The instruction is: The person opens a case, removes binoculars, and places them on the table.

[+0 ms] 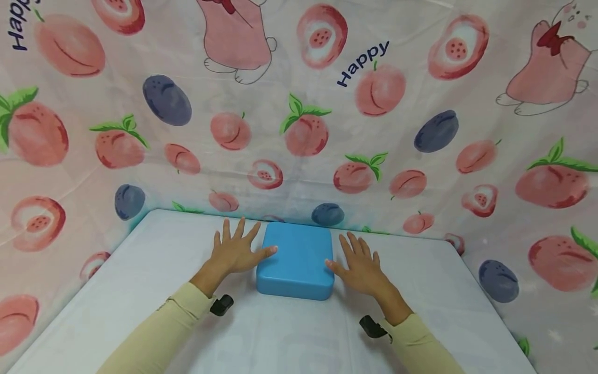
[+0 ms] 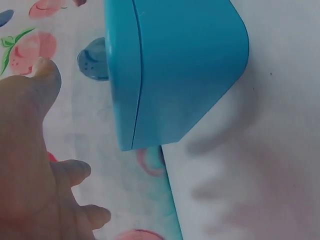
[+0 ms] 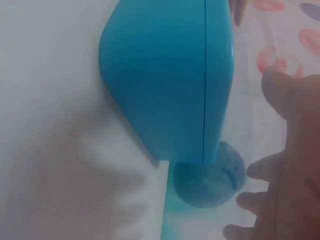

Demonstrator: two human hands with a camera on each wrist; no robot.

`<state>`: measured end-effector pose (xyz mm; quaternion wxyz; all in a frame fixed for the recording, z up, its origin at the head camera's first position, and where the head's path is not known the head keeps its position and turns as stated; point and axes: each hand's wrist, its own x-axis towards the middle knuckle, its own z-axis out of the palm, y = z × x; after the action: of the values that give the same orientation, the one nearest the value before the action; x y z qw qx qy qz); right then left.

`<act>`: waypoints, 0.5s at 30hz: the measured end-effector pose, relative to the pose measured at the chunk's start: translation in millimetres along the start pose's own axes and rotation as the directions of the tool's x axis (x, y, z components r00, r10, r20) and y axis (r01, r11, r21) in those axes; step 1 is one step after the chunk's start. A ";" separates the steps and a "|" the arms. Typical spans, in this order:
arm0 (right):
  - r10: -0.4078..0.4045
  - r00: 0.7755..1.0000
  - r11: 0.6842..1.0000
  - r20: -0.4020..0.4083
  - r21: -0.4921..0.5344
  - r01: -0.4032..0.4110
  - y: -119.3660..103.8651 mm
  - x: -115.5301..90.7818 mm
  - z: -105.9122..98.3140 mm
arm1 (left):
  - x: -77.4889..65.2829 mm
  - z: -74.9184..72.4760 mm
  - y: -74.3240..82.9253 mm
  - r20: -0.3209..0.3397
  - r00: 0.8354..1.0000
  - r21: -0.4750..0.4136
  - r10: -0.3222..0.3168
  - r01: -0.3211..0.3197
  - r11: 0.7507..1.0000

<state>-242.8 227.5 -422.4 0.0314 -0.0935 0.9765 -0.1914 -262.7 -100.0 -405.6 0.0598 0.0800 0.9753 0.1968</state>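
A blue box (image 1: 297, 255) with rounded corners lies on the white table, and a thin seam below its top shows in both wrist views. My left hand (image 1: 235, 252) hovers at the box's left side, fingers spread and thumb pointing over its edge. On the other side is my right hand (image 1: 362, 268), also spread, its thumb near the box's right edge. In the left wrist view a gap separates the left hand (image 2: 35, 150) from the blue box (image 2: 175, 65). The right wrist view likewise shows the right hand (image 3: 295, 160) apart from the box (image 3: 165, 75). Both hands hold nothing.
The white table (image 1: 187, 332) ends just behind the box. A fruit-printed cloth (image 1: 280, 197) hangs at the back and both sides. Small black devices (image 1: 221, 305) are worn at the wrists, on pale yellow sleeves (image 1: 159, 332).
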 end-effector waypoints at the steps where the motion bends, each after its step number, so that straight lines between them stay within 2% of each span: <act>1: -0.004 1.000 1.000 0.004 0.015 0.004 0.1 0.5 0.2 | 0.2 -0.2 0.3 0.007 1.000 -0.020 -0.001 0.001 1.000; 6: -0.013 0.999 0.988 0.041 0.156 0.007 2.6 4.5 1.4 | 2.8 0.1 0.9 0.051 0.999 -0.129 0.009 -0.002 0.992; 9: -0.009 0.997 0.969 0.073 0.248 -0.009 3.2 5.6 1.5 | 4.6 -0.7 0.7 0.085 0.996 -0.224 0.020 0.000 0.975; 12: 0.004 0.994 0.942 0.112 0.333 -0.041 2.2 6.0 1.2 | 7.2 -1.9 -0.2 0.143 0.989 -0.373 0.027 0.029 0.927; 15: 0.030 0.988 0.899 0.153 0.429 -0.094 -0.3 6.6 1.3 | 10.3 -3.4 -1.0 0.192 0.981 -0.522 0.026 0.080 0.849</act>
<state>-249.1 225.5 -423.6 0.1272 -0.0665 0.9069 -0.3960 -273.5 -100.3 -403.7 0.1760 0.0655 0.8746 0.4471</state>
